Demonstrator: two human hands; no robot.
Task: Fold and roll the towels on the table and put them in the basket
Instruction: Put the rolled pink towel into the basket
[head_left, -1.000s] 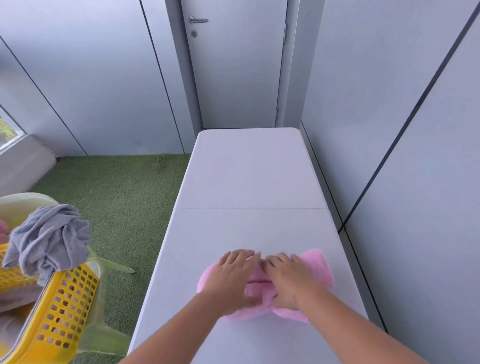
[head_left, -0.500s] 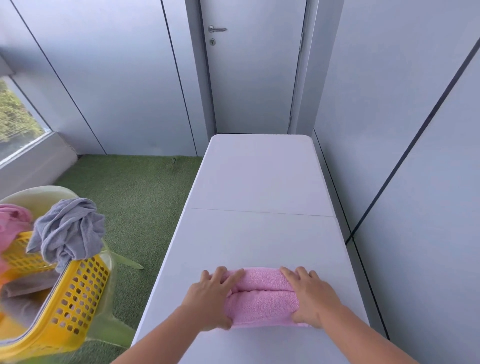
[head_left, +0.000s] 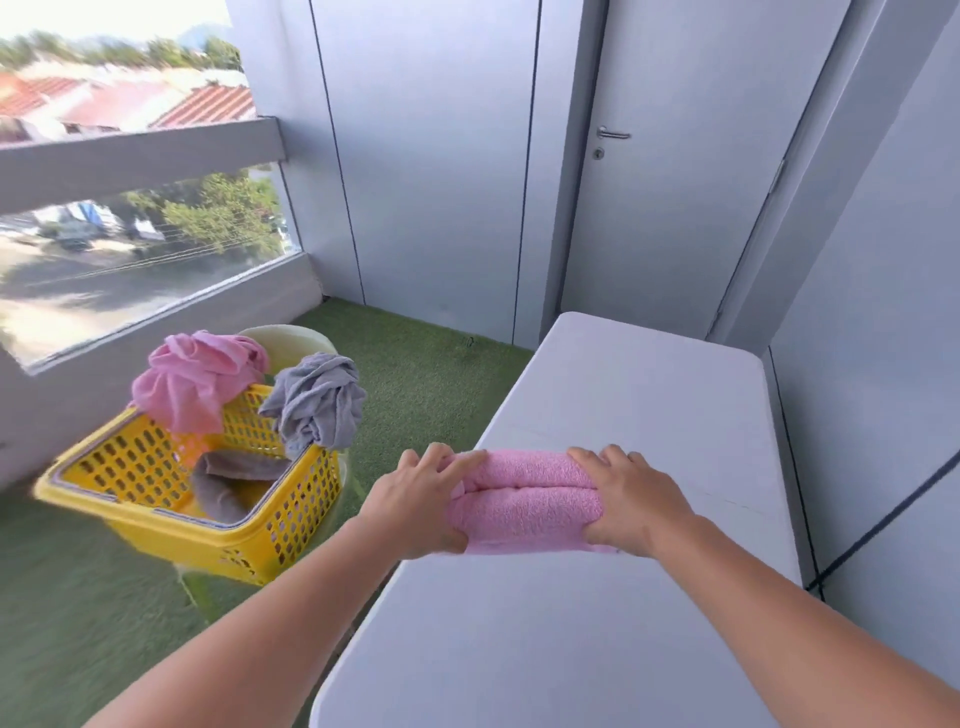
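Observation:
A rolled pink towel is held between both hands, just above the left part of the white table. My left hand grips its left end, fingers curled over the top. My right hand grips its right end the same way. To the left stands a yellow perforated basket on a pale chair. A rolled grey towel lies inside it. A crumpled pink towel and a crumpled grey towel hang over its far rim.
Green artificial grass covers the floor between table and basket. A low balcony wall with a glass pane runs along the left. A grey door and wall panels close off the back and right.
The towel went from being rolled under my hands to a finished roll gripped at both ends and lifted. The view has swung left, bringing the basket fully into sight.

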